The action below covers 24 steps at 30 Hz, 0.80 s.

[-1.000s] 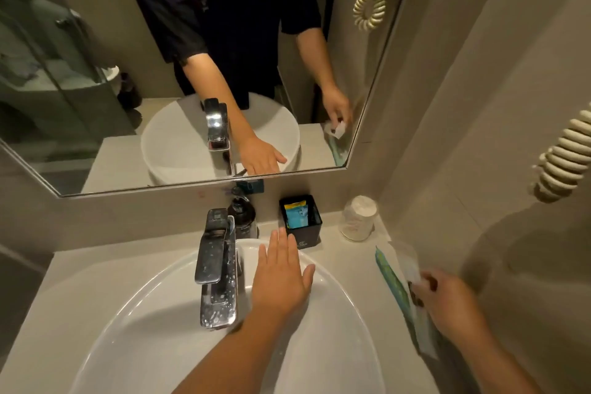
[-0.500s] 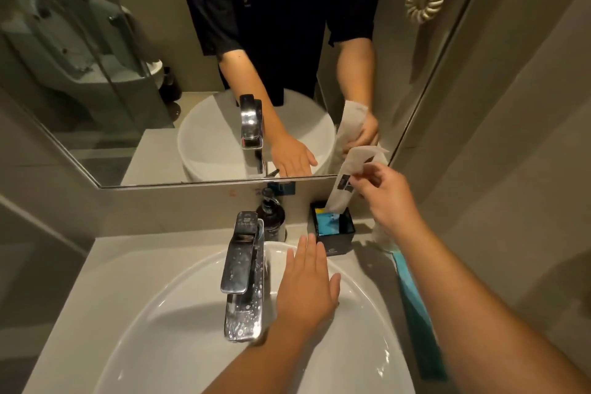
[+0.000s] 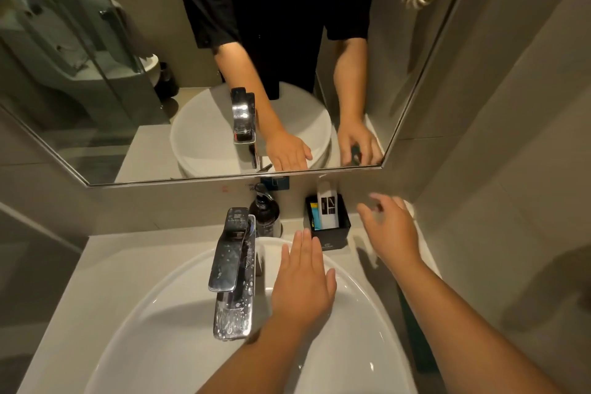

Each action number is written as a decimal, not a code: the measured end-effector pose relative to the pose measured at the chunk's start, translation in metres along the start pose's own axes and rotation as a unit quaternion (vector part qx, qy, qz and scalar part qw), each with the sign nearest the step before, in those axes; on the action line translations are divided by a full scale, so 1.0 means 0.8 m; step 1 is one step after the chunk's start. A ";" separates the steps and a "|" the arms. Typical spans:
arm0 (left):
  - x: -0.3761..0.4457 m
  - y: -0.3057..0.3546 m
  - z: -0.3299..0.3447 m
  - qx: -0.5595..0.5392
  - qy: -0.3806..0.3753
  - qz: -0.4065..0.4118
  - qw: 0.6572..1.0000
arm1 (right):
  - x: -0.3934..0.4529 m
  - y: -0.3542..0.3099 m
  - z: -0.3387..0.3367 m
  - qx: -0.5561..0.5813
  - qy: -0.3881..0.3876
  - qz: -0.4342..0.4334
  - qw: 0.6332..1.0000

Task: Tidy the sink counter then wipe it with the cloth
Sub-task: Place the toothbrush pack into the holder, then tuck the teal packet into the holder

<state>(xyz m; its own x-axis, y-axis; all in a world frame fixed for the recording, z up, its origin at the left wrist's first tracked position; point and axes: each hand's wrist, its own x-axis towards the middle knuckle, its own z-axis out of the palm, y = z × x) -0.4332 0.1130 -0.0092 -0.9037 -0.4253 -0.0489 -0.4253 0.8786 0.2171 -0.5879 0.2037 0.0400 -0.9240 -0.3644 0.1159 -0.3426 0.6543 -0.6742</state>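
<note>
The square black plastic caddy stands on the pale stone bench at the back, just right of the dark pump soap bottle and behind the rim of the white oval ceramic basin. A white sachet stands upright in the caddy, its long axis vertical, its top poking above the rim; a blue packet sits beside it on the left.

The right hand hovers just right of the caddy, fingers spread and loosely curled, gripping nothing; its outline is blurred. Directly behind it, further right of the caddy and against the wall, a white rounded object shows only as a sliver, too hidden to name. The left hand lies flat and open, palm down, on the basin rim just in front of the caddy, right of the chrome tap, holding nothing.

A teal strip, probably the cloth though it is too hidden to be sure, lies on the bench right of the caddy and nearer the viewer, long axis running front to back, mostly under the right forearm. The right hand is plainly nearer it, and would have to draw back toward the body to reach it. Tidying looks well advanced; wiping is not yet begun.
</note>
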 end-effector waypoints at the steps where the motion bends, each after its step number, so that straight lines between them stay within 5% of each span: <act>1: 0.000 0.000 0.000 -0.001 -0.004 -0.001 1.000 | -0.017 0.025 -0.014 -0.059 0.008 0.016 0.998; 4: 0.001 0.002 -0.002 -0.001 -0.006 -0.004 1.000 | -0.082 0.109 -0.047 -0.245 -0.079 0.099 0.961; 7: 0.002 0.003 -0.001 0.003 -0.006 -0.005 1.000 | -0.122 0.151 -0.046 -0.305 -0.151 0.134 0.931; 14: -0.003 0.006 -0.009 -0.012 -0.008 -0.009 1.000 | -0.131 0.141 -0.065 -0.049 -0.220 0.250 0.942; 19: -0.005 0.009 -0.029 -0.125 -0.009 -0.028 0.992 | -0.149 0.083 -0.109 0.213 -0.154 0.237 0.935; 24: -0.004 0.040 -0.088 -0.418 0.104 -0.116 0.895 | -0.085 -0.014 -0.128 0.217 -0.144 0.081 0.962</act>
<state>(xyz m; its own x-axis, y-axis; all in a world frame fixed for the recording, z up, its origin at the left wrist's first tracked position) -0.4400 0.1273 0.0667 -0.7302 -0.6828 -0.0234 -0.3361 0.3291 0.8825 -0.5385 0.2890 0.1142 -0.8530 -0.4897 -0.1806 -0.0377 0.4029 -0.9145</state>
